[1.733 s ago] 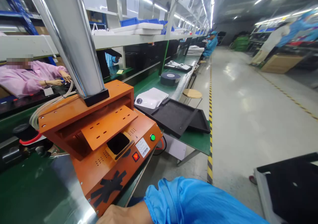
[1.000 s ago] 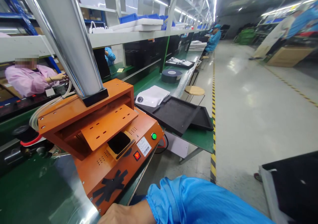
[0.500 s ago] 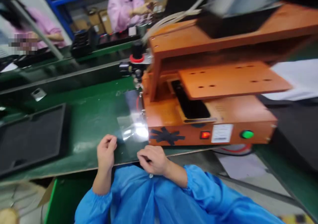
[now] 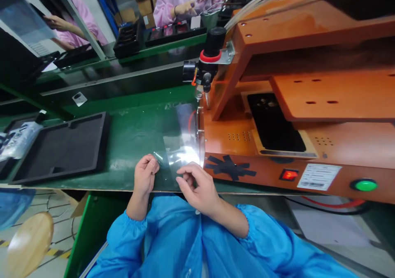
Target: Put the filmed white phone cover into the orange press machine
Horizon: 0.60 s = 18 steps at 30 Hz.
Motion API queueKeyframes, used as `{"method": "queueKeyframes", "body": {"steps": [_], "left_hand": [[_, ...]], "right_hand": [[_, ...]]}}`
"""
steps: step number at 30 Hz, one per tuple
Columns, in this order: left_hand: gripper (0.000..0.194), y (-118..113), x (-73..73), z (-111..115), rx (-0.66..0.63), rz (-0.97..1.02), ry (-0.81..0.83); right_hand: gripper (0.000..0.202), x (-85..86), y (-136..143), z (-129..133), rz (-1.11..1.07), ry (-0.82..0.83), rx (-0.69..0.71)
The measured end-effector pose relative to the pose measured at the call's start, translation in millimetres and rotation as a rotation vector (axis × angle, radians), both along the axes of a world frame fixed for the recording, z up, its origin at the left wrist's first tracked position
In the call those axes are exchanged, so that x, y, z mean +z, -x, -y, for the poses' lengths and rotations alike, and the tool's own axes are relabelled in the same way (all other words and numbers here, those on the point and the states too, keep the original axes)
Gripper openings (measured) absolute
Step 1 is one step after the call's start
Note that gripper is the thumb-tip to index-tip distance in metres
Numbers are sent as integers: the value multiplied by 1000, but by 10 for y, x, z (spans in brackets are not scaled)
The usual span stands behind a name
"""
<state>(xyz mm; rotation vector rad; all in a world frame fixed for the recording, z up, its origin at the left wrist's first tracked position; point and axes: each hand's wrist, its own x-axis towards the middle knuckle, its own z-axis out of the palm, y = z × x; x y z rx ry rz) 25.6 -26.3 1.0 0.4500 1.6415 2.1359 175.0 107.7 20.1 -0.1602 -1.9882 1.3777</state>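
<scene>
My left hand (image 4: 146, 173) is closed in a pinch near the front edge of the green table (image 4: 129, 142); a faint clear glint shows at its fingertips, too small to name. Right of it, my right hand (image 4: 199, 188) has a gap between thumb and curved fingers, with nothing visible in them. Just beyond both hands, a clear shiny film (image 4: 182, 148) lies against the left side of an orange machine (image 4: 225, 140). On the machine's bed, a black phone-shaped piece (image 4: 271, 121) sits in a tan frame, partly under an orange plate (image 4: 339, 101).
A black foam tray (image 4: 66, 146) stands at left, beside plastic-wrapped items (image 4: 23, 140). A black air regulator (image 4: 211, 58) is fixed to the machine. Red (image 4: 289, 174) and green (image 4: 365, 185) buttons are on its front. Two people in pink work across the bench.
The view has shifted, so the machine appears larger and farther right. My right hand's thumb and fingers have parted more. A clear glint now shows by my left fingertips.
</scene>
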Motion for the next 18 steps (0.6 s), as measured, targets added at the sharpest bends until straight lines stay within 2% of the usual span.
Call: {"method": "queueKeyframes", "body": {"steps": [3, 9, 18], "left_hand": [[47, 4, -10, 27, -51, -9, -13], [43, 3, -65, 83, -102, -55, 3], [42, 8, -83, 93, -106, -92, 45]], "right_hand": [[9, 86, 63, -45, 3, -13, -16], [5, 258, 168, -192, 38, -198, -66], [14, 189, 243, -172, 96, -267, -47]]}}
